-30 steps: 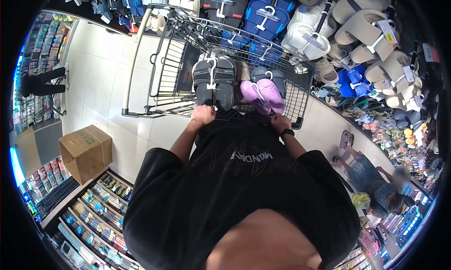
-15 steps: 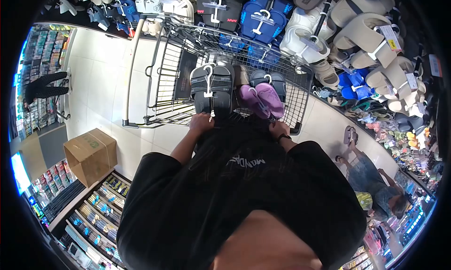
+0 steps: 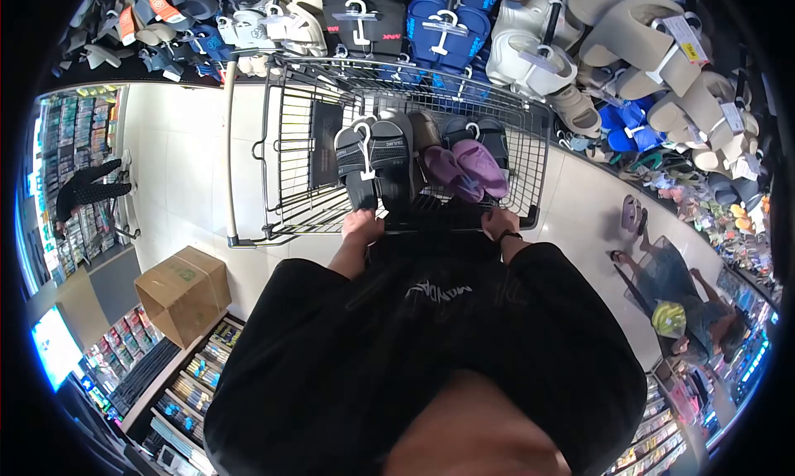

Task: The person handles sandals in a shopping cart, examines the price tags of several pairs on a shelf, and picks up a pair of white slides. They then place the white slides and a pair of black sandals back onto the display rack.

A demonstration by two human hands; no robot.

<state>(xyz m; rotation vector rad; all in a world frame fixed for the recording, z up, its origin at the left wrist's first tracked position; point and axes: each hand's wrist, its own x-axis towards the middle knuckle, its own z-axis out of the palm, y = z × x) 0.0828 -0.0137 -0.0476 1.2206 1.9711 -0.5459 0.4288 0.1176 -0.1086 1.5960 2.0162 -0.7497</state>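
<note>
A wire shopping cart [image 3: 331, 209] stands sideways before me, its long handle to the left. My left hand [image 3: 363, 225] is closed round the cart's near top rim. Farther right along that rim, my right hand [image 3: 500, 222] grips it too, a dark band on the wrist. Inside the cart, a pair of black slides [image 3: 387, 149] on a white hanger lies closest to my left hand. Purple clogs [image 3: 479, 168] rest nearer my right hand, partly over dark grey slippers [image 3: 494, 137]. A brown shoe [image 3: 425, 132] shows between them. My fingertips are hidden behind the rim.
Slippers on hangers, including blue slides [image 3: 447, 37] and beige slides [image 3: 642, 41], crowd the rack beyond the cart. A cardboard box [image 3: 184, 294] sits at the left by a low shelf. One person [image 3: 679, 290] is at the right, another [image 3: 87, 190] at far left.
The rack has slid slightly up and left in view, while the box has shifted right. The person on the right appears lower. Both hands keep hold of the cart's rim.
</note>
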